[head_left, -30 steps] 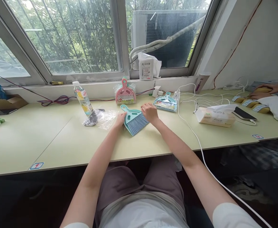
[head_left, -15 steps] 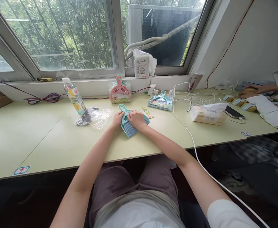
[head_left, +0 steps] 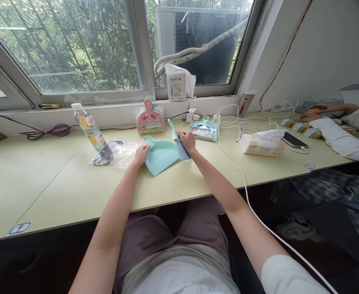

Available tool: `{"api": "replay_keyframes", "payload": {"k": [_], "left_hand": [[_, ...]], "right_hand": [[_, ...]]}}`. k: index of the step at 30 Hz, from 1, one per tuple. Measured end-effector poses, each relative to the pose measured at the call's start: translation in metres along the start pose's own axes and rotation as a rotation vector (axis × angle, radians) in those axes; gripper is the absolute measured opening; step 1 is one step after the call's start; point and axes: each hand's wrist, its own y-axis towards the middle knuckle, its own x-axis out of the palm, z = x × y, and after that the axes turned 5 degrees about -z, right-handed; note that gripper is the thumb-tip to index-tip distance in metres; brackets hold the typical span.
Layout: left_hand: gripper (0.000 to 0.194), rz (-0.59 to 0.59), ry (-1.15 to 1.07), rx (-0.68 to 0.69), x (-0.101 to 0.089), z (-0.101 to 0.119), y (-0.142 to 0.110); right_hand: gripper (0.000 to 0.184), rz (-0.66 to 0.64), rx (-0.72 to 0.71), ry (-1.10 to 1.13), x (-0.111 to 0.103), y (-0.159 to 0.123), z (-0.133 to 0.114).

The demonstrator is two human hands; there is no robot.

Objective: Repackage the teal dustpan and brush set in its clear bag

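A turquoise dustpan (head_left: 161,156) lies on the pale table, its looped handle pointing away from me. My left hand (head_left: 142,154) grips its left edge near the handle. Just right of the pan, my right hand (head_left: 188,143) is closed around a small hand brush (head_left: 181,146) with blue-grey bristles, held tilted with its handle end up. Behind them stands a pink dustpan and brush set (head_left: 150,118) in clear wrapping. A blue wrapped dustpan set (head_left: 204,130) lies beyond my right hand.
Left of the dustpan, a drink bottle (head_left: 89,128) leans beside crumpled clear plastic (head_left: 125,155). To the right are a tissue pack (head_left: 262,143), a phone (head_left: 294,140) and white cables (head_left: 233,159). Another person's hands (head_left: 323,110) are at the far right, over yellow-brown items.
The brush has come off the dustpan; my right hand has lifted it to the right and tilted it. The pan's inner face now shows. The view has shifted slightly.
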Motion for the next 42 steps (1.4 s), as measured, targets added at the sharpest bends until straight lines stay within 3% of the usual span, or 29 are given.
{"api": "replay_keyframes", "payload": {"k": [6,12,16,20,28,42], "left_hand": [[0.033,0.015,0.269,-0.066,-0.014,-0.008,0.005],[0.036,0.068,0.432,-0.173,-0.026,-0.011,0.006],[0.037,0.079,0.397,-0.192,-0.028,-0.008,0.004],[0.029,0.131,0.301,-0.098,-0.025,-0.008,0.004],[0.030,0.340,0.099,0.058,-0.029,-0.008,0.000],[0.033,0.326,-0.016,0.072,-0.028,-0.005,-0.002]], "right_hand": [[0.044,-0.060,0.081,-0.309,0.003,0.000,0.029],[0.045,-0.120,0.066,-0.370,0.008,0.003,0.033],[0.046,-0.145,0.072,-0.387,0.007,0.005,0.037],[0.044,-0.162,0.100,-0.378,0.008,0.005,0.040],[0.044,-0.039,0.106,-0.285,0.003,0.002,0.036],[0.041,-0.048,0.125,-0.259,0.003,0.003,0.037]]}}
